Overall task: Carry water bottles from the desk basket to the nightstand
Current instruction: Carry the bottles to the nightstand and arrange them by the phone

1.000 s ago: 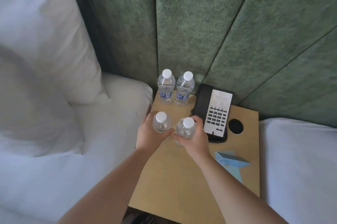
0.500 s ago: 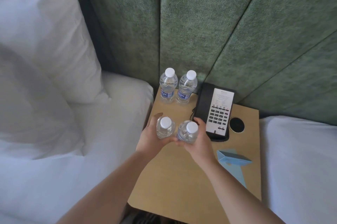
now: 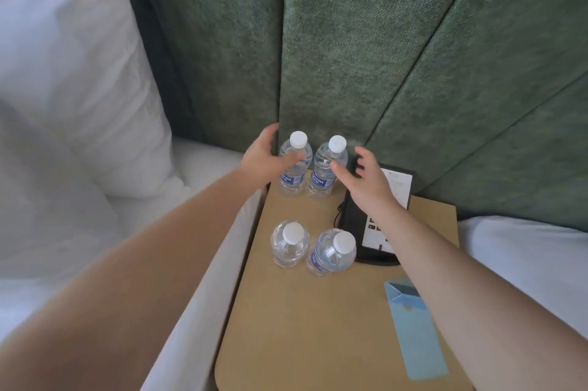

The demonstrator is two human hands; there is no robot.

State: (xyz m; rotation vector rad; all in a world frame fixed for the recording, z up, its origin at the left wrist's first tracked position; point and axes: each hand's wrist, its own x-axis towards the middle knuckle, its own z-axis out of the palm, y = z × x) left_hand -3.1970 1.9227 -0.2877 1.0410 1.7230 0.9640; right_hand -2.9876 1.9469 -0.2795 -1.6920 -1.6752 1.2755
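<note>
Several clear water bottles with white caps stand on the tan nightstand (image 3: 286, 320). Two stand upright near the middle: the near left bottle (image 3: 290, 244) and the near right bottle (image 3: 332, 252), side by side with no hand on them. Two more stand at the back against the headboard: the back left bottle (image 3: 294, 166) and the back right bottle (image 3: 326, 168). My left hand (image 3: 264, 158) is spread open at the back left bottle's left side, thumb across its front. My right hand (image 3: 366, 179) is open just right of the back right bottle, thumb near it.
A black desk phone (image 3: 378, 231) lies right of the bottles, partly under my right forearm. A light blue folded card (image 3: 413, 327) lies at the nightstand's front right. White bedding (image 3: 79, 168) borders the left, another white bed (image 3: 525, 257) the right, green padded headboard (image 3: 350, 40) behind.
Both hands let go of the two near bottles, which now stand on the nightstand, and moved back to the two bottles by the headboard with fingers spread.
</note>
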